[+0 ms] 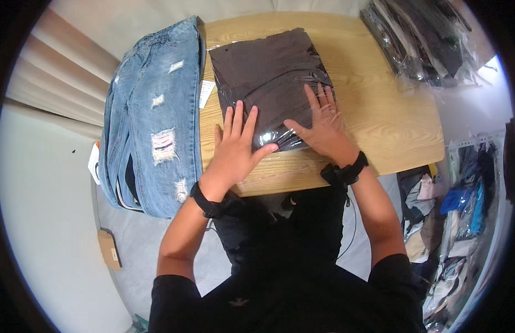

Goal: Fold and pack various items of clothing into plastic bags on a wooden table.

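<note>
A folded dark garment in a clear plastic bag [270,79] lies flat on the wooden table [390,125]. My left hand [236,145] rests palm down with spread fingers on the bag's lower left part, its thumb by the near edge. On the lower right part lies my right hand [326,125], fingers apart, with some clear film over or around its fingers. Neither hand grips anything. Left of the bag, ripped blue jeans [157,95] lie in a stack at the table's side. A white tag with writing [206,93] sticks out beside them.
Bagged dark garments [424,41] are piled at the far right. Below the table's right side, more clothes [424,208] and bagged items [465,208] fill the floor area. A brown cardboard piece [109,249] is at the lower left, near a beige curtain [70,62] and pale wall.
</note>
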The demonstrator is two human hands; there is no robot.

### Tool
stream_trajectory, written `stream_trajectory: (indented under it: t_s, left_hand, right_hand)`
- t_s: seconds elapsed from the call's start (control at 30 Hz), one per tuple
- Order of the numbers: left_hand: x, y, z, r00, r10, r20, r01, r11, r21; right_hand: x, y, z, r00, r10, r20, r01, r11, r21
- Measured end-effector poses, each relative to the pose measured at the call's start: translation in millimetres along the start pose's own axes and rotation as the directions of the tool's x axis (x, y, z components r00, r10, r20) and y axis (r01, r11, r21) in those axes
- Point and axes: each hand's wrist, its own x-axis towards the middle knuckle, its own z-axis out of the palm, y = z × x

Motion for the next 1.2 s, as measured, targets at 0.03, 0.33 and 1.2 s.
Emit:
stream_trajectory:
  t_s: [0.03, 0.33, 1.2]
  left_hand:
    - [-2.7, 0.2, 1.8, 1.0, 0.013, -0.021, -0.012, 1.0, 0.024]
    - [-29.9, -13.1, 25.6, 0.982, -0.081, -0.172, -0.017, 0.863, -0.505]
    - [-46.4, 93.0, 39.0, 0.988, -0.096, 0.117, 0.109, -0.085, -0.99]
  right_hand:
    - [-0.1, -0.8, -2.5, 1.0, -0.001, -0.004, 0.001, 1.0, 0.011]
    - [-78.2, -13.8, -10.3, 0.992, -0.118, -0.053, 0.126, 0.976, 0.179]
    - [-132.1, -10.4, -77.4, 0.903, 0.348, 0.254, -0.155, -0.287, 0.945]
